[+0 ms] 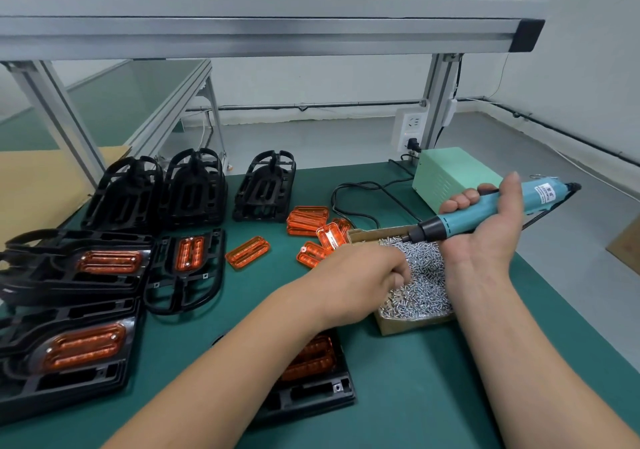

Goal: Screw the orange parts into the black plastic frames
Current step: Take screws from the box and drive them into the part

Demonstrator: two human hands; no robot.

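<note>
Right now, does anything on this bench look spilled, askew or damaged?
Nothing serious. The screws sit inside their cardboard box; none show on the mat. The loose orange parts lie jumbled beside it, with one stray orange part apart.

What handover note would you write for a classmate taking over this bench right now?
Left hand: fingers in the screw box; too blurred to tell if it holds a screw.
Right hand: grips the electric screwdriver, tip at the box's far edge.
Current black frame lies under the left forearm with an orange part seated; its screws are hidden.
Done: three frames at left show screw heads in their orange parts.
Left: empty frames stacked at the back, loose orange parts mid-table.
</note>
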